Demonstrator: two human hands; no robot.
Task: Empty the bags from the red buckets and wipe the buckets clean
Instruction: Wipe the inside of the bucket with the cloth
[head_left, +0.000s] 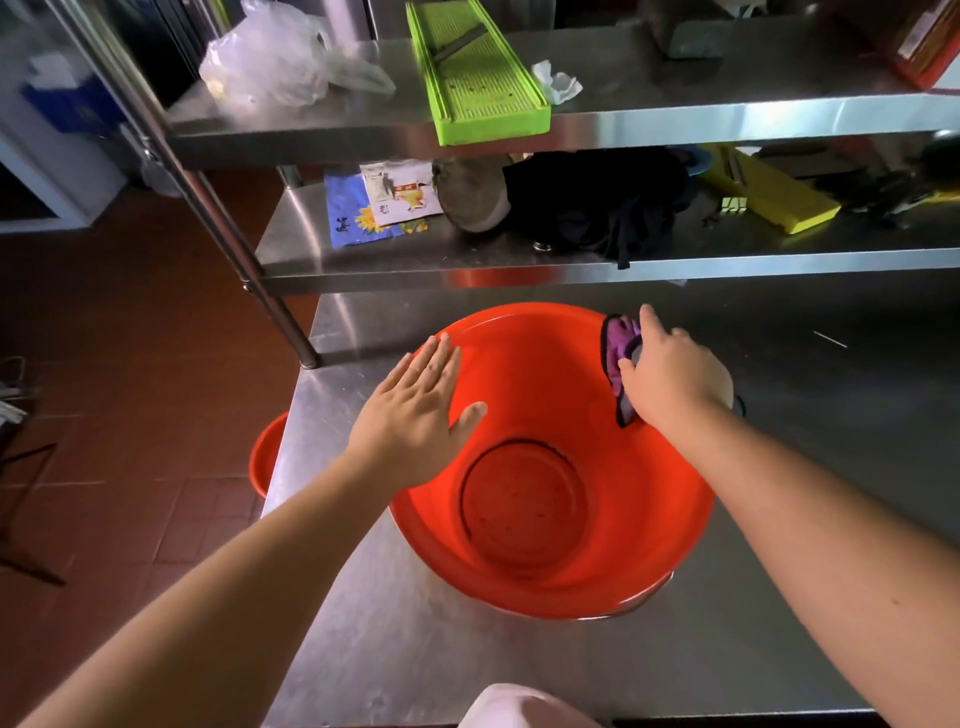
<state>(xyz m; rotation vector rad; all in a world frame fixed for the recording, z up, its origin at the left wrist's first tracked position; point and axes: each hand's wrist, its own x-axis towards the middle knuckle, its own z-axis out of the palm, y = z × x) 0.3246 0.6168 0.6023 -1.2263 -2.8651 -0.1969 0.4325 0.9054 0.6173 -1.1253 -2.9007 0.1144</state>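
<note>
A large red bucket (550, 519) stands upright on the steel table (363, 649), empty inside with a few specks on its bottom. My left hand (415, 415) lies flat and open on the bucket's left rim, fingers spread. My right hand (670, 374) presses a purple cloth (618, 348) with a dark edge against the inner wall at the right rim. Part of a second red bucket (266, 457) shows below the table's left edge, on the floor side.
Two steel shelves stand behind the bucket. The upper shelf holds a clear plastic bag (270, 62) and a green slicer (478, 73). The lower shelf (571, 270) holds paper packets, a dark cloth and a yellow slicer (769, 192). A shelf post (280, 322) stands left; red tile floor lies beyond.
</note>
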